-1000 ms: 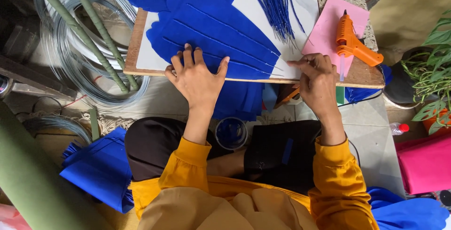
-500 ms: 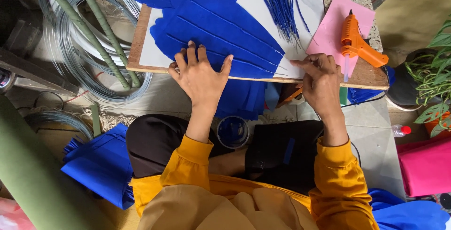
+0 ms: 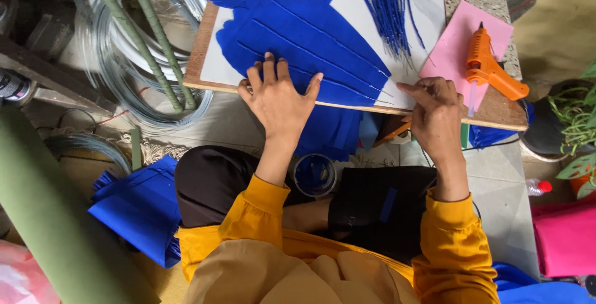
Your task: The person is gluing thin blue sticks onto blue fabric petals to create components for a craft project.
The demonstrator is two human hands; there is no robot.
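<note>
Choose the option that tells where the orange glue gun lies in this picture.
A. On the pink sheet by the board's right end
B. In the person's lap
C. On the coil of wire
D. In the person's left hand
A: the orange glue gun rests on the pink sheet, beyond the right hand, with neither hand touching it.

One glue gun, two hands
</note>
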